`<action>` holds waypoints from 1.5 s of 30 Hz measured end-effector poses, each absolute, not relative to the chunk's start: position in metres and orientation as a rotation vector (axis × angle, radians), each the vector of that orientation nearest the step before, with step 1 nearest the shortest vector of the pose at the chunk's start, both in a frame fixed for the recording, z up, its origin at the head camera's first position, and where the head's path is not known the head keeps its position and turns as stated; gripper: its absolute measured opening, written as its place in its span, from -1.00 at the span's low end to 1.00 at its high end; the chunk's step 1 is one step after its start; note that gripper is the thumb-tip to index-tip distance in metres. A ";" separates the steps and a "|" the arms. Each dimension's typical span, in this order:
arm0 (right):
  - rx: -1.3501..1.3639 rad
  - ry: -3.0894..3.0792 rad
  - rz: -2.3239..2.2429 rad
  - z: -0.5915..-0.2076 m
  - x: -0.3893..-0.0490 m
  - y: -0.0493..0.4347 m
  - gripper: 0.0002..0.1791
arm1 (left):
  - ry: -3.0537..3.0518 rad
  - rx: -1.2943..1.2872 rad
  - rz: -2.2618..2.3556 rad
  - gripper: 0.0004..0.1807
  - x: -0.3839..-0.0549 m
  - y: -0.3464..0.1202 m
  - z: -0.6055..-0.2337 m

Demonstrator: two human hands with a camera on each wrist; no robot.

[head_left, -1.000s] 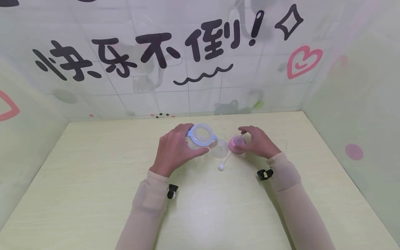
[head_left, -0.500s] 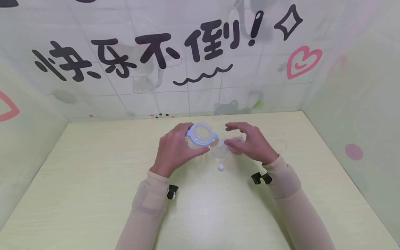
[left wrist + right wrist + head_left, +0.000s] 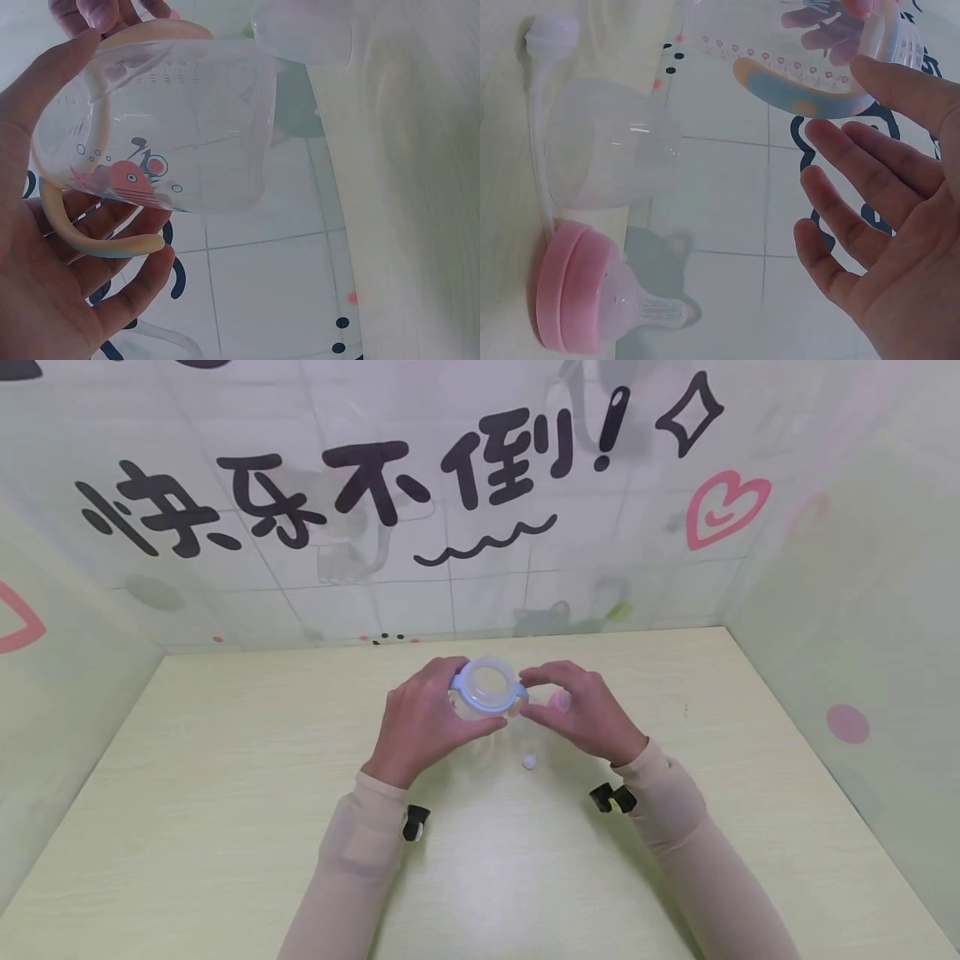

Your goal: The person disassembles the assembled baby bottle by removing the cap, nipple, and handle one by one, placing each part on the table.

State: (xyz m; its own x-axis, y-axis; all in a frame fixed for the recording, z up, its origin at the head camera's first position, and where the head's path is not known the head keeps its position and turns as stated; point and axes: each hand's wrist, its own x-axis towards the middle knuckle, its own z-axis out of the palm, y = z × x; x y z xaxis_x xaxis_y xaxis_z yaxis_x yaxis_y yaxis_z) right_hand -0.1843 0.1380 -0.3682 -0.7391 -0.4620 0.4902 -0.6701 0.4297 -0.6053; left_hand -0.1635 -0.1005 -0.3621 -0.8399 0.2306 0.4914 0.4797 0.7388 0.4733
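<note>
Baby bottle (image 3: 180, 127) is up off the table (image 3: 495, 877), near the back edge, slightly right of midway between the side edges. Left hand (image 3: 420, 718) has it gripped, thumb and fingers curled round the upper part. Right hand (image 3: 583, 712) is at the handle (image 3: 795, 91) nearer the table's right edge, fingers spread, thumb and index either side; contact hard to call from these angles. On the table toward the back edge: clear cap (image 3: 615, 142), pink teat top (image 3: 574, 285) just beside, thin straw (image 3: 538, 150) ending in white ball (image 3: 551, 34).
</note>
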 end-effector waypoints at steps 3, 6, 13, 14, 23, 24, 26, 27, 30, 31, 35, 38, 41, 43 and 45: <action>0.994 -2.432 1.204 -0.369 -0.184 0.136 -0.60 | -2.528 -0.551 -0.845 -0.17 -0.163 -0.101 -0.362; 0.995 -2.429 1.189 -0.369 -0.184 0.134 -0.62 | -2.524 -0.556 -0.843 -0.17 -0.163 -0.101 -0.362; 0.995 -2.413 1.147 -0.368 -0.184 0.131 -0.67 | -2.528 -0.565 -0.828 -0.17 -0.164 -0.101 -0.362; 0.993 -2.413 1.146 -0.368 -0.184 0.132 -0.67 | -2.529 -0.566 -0.827 -0.17 -0.164 -0.101 -0.362; 0.992 -2.404 1.141 -0.368 -0.184 0.131 -0.70 | -2.543 -0.567 -0.817 -0.16 -0.165 -0.100 -0.363; 0.991 -2.403 1.141 -0.368 -0.184 0.131 -0.70 | -2.545 -0.566 -0.816 -0.16 -0.165 -0.100 -0.363; 0.989 -2.401 1.137 -0.368 -0.184 0.131 -0.71 | -2.546 -0.568 -0.816 -0.16 -0.165 -0.100 -0.363; 0.990 -2.401 1.136 -0.367 -0.183 0.131 -0.71 | -2.547 -0.568 -0.817 -0.17 -0.164 -0.100 -0.363; 0.991 -2.402 1.138 -0.367 -0.183 0.132 -0.72 | -2.551 -0.568 -0.819 -0.17 -0.164 -0.100 -0.363; 0.991 -2.403 1.138 -0.367 -0.183 0.132 -0.72 | -2.553 -0.567 -0.820 -0.17 -0.164 -0.100 -0.363; 0.989 -2.398 1.142 -0.366 -0.182 0.133 -0.72 | -2.555 -0.567 -0.814 -0.17 -0.164 -0.099 -0.364; 0.985 -2.385 1.149 -0.365 -0.181 0.133 -0.73 | -2.552 -0.566 -0.807 -0.17 -0.164 -0.099 -0.364; 0.987 -2.373 1.149 -0.363 -0.181 0.134 -0.73 | -2.553 -0.559 -0.802 -0.16 -0.163 -0.099 -0.364; 0.989 -2.364 1.146 -0.363 -0.181 0.135 -0.72 | -2.556 -0.556 -0.800 -0.16 -0.163 -0.099 -0.363; 0.989 -2.358 1.144 -0.362 -0.181 0.136 -0.72 | -2.561 -0.555 -0.802 -0.15 -0.163 -0.100 -0.363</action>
